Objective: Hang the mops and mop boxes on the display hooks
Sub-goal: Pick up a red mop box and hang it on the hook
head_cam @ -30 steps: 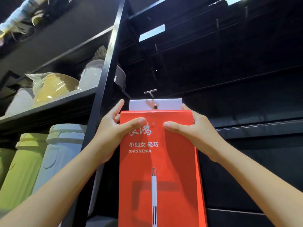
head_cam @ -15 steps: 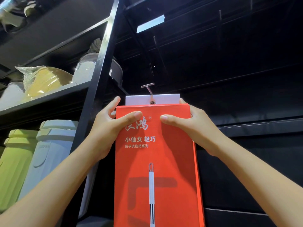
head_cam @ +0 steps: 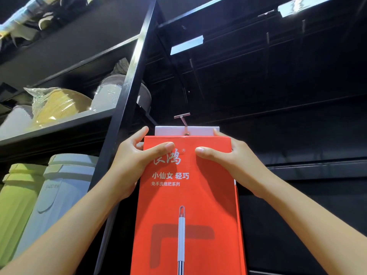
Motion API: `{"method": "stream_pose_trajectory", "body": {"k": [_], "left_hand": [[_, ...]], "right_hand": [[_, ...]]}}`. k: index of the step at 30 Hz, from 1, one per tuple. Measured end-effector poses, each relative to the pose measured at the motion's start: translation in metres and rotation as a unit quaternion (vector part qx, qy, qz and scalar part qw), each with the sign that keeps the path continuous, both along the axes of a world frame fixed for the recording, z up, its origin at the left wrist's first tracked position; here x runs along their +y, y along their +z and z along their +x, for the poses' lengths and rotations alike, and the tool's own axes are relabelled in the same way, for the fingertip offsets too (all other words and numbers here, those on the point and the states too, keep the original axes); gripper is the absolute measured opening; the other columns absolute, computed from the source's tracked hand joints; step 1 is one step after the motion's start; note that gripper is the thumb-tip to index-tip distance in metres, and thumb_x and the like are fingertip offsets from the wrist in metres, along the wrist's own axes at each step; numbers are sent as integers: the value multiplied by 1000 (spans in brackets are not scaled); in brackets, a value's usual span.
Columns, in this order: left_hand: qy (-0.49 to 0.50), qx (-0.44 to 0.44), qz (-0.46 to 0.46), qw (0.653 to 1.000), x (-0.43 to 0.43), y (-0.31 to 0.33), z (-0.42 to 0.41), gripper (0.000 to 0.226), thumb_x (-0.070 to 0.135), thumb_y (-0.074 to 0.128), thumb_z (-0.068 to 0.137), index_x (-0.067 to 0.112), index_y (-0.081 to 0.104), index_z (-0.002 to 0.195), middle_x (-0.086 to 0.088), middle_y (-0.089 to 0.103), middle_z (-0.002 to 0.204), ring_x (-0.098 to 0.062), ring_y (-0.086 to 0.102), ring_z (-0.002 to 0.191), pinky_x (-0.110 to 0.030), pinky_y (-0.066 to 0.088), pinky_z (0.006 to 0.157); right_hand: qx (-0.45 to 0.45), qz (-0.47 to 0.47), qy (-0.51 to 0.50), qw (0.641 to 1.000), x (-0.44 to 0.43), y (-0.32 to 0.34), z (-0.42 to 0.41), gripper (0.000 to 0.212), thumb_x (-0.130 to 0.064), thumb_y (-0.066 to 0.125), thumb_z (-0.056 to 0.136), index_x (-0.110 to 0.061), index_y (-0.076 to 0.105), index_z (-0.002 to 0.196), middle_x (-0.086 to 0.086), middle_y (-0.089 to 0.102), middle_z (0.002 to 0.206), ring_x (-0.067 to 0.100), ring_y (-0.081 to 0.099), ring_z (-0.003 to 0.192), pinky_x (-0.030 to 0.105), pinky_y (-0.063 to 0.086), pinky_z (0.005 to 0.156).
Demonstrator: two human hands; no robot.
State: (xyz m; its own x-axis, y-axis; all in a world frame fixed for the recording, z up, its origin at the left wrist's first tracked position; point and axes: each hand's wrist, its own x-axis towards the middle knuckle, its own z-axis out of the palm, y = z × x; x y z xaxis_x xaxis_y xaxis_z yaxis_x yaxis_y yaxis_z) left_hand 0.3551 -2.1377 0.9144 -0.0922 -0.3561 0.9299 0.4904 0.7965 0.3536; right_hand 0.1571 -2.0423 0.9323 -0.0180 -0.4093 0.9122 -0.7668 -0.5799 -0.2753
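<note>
Dark wall (head_cam: pixel 297 120); left hand (head_cam: pixel 133 162), right hand (head_cam: pixel 236 162) round box (head_cam: pixel 206 197)

Mop box (head_cam: pixel 186 195) under hook (head_cam: pixel 182 120), bins (head_cam: pixel 65 185) left, shelf (head_cam: pixel 59 126) above bins

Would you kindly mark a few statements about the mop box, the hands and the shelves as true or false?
1. The left hand and the right hand both grip the red mop box near its top corners. True.
2. The metal hook passes through the hole in the box's white tab. True.
3. The box front pictures a bucket. False: it pictures a mop handle.
4. The green container stands to the right of the box. False: it stands to the left, beside the pale blue container.
</note>
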Motion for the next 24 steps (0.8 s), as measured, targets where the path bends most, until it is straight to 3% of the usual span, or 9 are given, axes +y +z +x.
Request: {"method": "stream_pose_trajectory", "body": {"k": [3, 6, 8, 13, 18, 22, 24], "left_hand": [[1, 6, 9, 1000, -2, -1, 0, 123, 33, 88, 43, 20, 31, 151, 15, 74, 80, -10, 74, 79, -28, 59, 67], [10, 8, -5, 1000, -4, -2, -1, 130, 41, 95, 40, 25, 31, 151, 9, 67, 117, -11, 73, 92, -33, 59, 77], [16, 10, -31, 999, -3, -3, -1, 122, 44, 95, 44, 26, 35, 149, 16, 61, 127, -4, 71, 94, -27, 59, 73], [4, 17, -66, 998, -2, -2, -3, 111, 32, 82, 49, 27, 34, 150, 18, 55, 132, 7, 69, 86, -16, 55, 60], [-1, 14, -67, 998, -4, -2, -2, 125, 36, 96, 47, 34, 27, 151, 13, 50, 143, 6, 68, 92, -24, 59, 67], [1, 2, -53, 999, -3, -1, 1, 124, 36, 85, 44, 28, 24, 153, 13, 57, 136, 4, 69, 92, -20, 58, 65], [4, -4, -40, 999, -4, 2, 4, 130, 41, 85, 42, 28, 21, 154, 14, 58, 135, 1, 69, 97, -24, 59, 70]], "right_hand": [[1, -3, -19, 1000, 1, 1, 1, 111, -86, 72, 43, -38, 49, 141, -15, 67, 122, 10, 65, 113, 38, 54, 97], [-1, -10, -26, 1000, 4, 1, 1, 108, -79, 72, 46, -37, 48, 142, -26, 64, 117, 2, 66, 106, 35, 54, 96], [7, -3, -23, 1000, 6, 2, 0, 106, -79, 73, 47, -38, 49, 141, -23, 68, 112, 3, 68, 103, 38, 55, 95], [4, -2, -35, 999, 9, 6, 1, 114, -78, 72, 46, -36, 40, 148, -18, 68, 119, 4, 67, 107, 36, 53, 99], [11, 2, -12, 1000, 10, 2, 3, 94, -74, 73, 52, -37, 55, 136, -20, 71, 114, 1, 69, 101, 34, 54, 94], [2, 1, -15, 1000, 9, -2, 6, 99, -77, 73, 52, -33, 52, 139, -15, 74, 110, 8, 69, 104, 41, 52, 98], [1, 4, -14, 1000, 9, 0, 8, 91, -75, 73, 53, -35, 57, 134, -13, 74, 107, 9, 70, 103, 43, 52, 99]]}}
